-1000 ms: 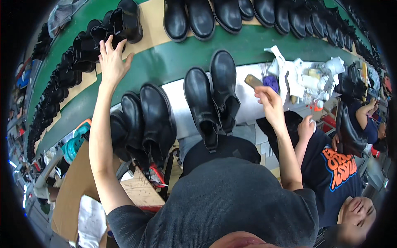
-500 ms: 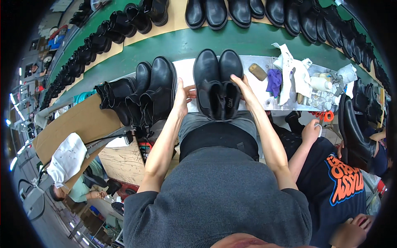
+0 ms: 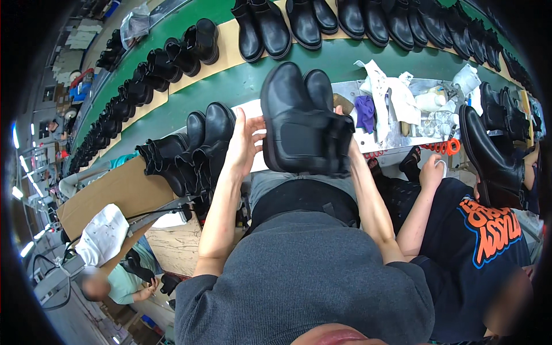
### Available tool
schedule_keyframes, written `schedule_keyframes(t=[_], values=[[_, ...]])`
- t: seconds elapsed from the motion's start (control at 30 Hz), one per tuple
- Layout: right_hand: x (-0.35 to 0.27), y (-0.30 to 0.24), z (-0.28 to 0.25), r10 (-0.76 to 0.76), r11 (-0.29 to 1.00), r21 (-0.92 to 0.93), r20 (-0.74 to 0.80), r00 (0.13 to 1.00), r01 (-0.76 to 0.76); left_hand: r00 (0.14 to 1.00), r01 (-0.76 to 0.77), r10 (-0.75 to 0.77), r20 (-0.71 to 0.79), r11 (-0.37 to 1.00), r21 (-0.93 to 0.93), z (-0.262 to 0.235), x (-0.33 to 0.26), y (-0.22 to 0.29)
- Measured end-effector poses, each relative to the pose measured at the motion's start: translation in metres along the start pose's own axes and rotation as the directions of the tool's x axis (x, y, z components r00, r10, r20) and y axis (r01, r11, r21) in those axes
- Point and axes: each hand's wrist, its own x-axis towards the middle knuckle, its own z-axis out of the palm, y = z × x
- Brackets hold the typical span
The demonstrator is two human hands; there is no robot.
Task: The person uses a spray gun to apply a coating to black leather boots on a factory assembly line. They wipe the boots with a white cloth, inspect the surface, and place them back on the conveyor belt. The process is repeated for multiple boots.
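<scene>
My left hand (image 3: 244,144) is spread flat, fingers up, pressed against the side of the pair of black leather ankle boots with elastic side panels (image 3: 302,121) at the centre of the frame, just above my lap. My right hand (image 3: 345,135) is mostly hidden behind the pair; I see only a bit of it at the far side, so I cannot tell how its fingers sit, though it seems to press in from that side. So the boots look squeezed between two palms rather than gripped, lifted off the white sheet on the table (image 3: 253,109).

That is the weak point, I think. With an open palm on smooth leather, the pair could slide down into my lap, or the two boots could shear apart and one drop. The floppy shafts give little to press against.

Just left of my left hand stands another pair of black boots with tall shafts (image 3: 198,146), very near my wrist; a swing that way could tip them off the table's edge onto the brown cardboard sheet (image 3: 115,192) below. To the right, white rags (image 3: 385,95), a purple cloth (image 3: 364,112) and small bottles (image 3: 428,102) clutter the table, and a neighbour in a black shirt with orange print (image 3: 477,230) sits close, so a wide move right could knock things over. Rows of black boots (image 3: 322,20) line the green conveyor belt (image 3: 230,80) across the top.
</scene>
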Motion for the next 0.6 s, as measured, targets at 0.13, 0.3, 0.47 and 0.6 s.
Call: schedule_keyframes(t=[0.13, 0.3, 0.47, 0.6], values=[[-0.044, -0.052, 0.052, -0.229, 0.961, -0.165, -0.014, 0.973, 0.224, 0.978, 0.058, 0.021, 0.208, 0.928, -0.369, -0.054, 0.071, -0.078], [-0.039, -0.061, 0.069, -0.309, 0.938, -0.184, -0.056, 0.949, 0.295, 0.949, 0.093, 0.124, 0.29, 0.768, -0.633, -0.01, 0.063, -0.088], [-0.046, -0.065, 0.079, -0.308, 0.937, -0.176, -0.018, 0.951, 0.3, 0.942, 0.011, 0.187, 0.28, 0.814, -0.58, -0.001, 0.053, -0.084], [-0.012, -0.033, 0.049, -0.412, 0.843, -0.385, -0.011, 0.911, 0.376, 0.958, -0.047, 0.204, 0.204, 0.808, -0.587, 0.004, 0.052, -0.082]])
